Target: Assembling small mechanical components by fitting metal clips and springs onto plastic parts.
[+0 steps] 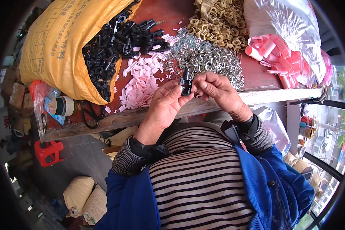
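Between my hands, just above the table's front edge, is a black plastic part [186,85] with a narrow cylindrical end pointing away from me. My left hand [166,100] pinches it from the left between thumb and fingers. My right hand [218,92] is closed at its right side, thumb against fingertips; whatever is in that pinch is too small or hidden to make out. Just beyond lie a pile of small pink plastic pieces [138,86] and a heap of bent silver metal hooks [211,63].
A yellow woven sack [57,46] spills black plastic parts [103,53] at the left. Brass-coloured metal pieces [218,27] lie at the back. Pink tubular pieces [281,57] come out of a clear plastic bag [285,23] at the right. Tape rolls [67,106] sit near the left edge.
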Motion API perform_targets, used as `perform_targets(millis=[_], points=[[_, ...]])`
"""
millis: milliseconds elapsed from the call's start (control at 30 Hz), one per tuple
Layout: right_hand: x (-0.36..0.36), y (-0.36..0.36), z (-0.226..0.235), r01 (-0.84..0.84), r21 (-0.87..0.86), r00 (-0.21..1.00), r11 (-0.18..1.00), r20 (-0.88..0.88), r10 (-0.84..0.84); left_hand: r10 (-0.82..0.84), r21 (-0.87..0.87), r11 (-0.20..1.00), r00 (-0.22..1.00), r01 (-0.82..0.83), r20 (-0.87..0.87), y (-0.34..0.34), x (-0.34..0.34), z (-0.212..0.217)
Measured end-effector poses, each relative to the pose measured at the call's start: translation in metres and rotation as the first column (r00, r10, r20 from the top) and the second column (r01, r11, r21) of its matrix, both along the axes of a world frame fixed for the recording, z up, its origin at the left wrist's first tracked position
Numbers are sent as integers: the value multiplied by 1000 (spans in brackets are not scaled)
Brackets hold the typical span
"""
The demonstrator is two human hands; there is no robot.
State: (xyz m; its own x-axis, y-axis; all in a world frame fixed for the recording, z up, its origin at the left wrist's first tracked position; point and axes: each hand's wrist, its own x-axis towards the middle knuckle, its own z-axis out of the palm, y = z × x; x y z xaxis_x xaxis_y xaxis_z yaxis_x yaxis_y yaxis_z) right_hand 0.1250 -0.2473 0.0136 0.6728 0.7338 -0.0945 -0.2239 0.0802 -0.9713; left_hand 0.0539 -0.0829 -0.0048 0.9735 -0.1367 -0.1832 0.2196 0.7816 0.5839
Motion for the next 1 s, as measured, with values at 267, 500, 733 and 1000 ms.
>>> perform_targets(millis=[267,500,733,1000], points=[[-5,-8,-4,132,-29,961,991,248,-121,-22,-11,1000,996,21,-87,-3,1,0],[-14,3,8,146,-87,912,986,398,-100,-45,14,999,989,47,-138,2,-7,2],[-22,15,12,208,-170,697,963,716,-24,-31,32,999,990,35,-141,8,-17,4],[-27,20,19,194,-215,571,957,818,68,-5,292,956,993,40,-120,11,-23,9]])
